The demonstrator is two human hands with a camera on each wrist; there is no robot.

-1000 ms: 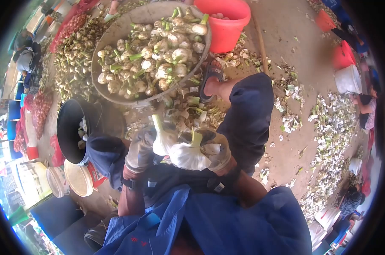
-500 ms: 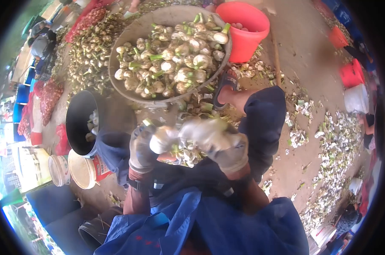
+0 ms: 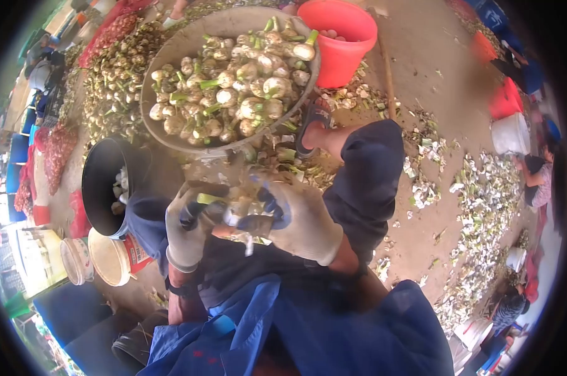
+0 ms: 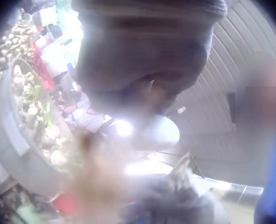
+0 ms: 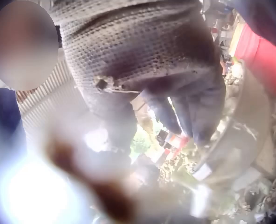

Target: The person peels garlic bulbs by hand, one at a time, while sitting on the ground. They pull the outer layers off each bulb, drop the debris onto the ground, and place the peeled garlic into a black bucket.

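Between the two gloved hands in the head view is a garlic bulb (image 3: 234, 213) with a short green stem. The left hand (image 3: 188, 227) grips it from the left, fingers curled round it; a white bulb (image 4: 160, 132) shows below that glove in the left wrist view. From the right, the right hand (image 3: 303, 220) has curled fingers and thumb pinching loose skin at the bulb's side, and a white strip of skin (image 3: 249, 245) hangs below the thumb. In the right wrist view the glove (image 5: 142, 60) hides most of the bulb.
A wide tub (image 3: 150, 119) heaped with garlic stands ahead, a red bucket (image 3: 346, 59) beside it. Left are a black bucket (image 3: 95, 188) holding white bulbs and a white bucket (image 3: 108, 257). Peelings (image 3: 477, 225) litter the floor; people sit at both sides.
The right hand, blurred and turned over the bulbs half a second ago, now has its back up and its fingers at one bulb. The large white bulb seen earlier is no longer visible.
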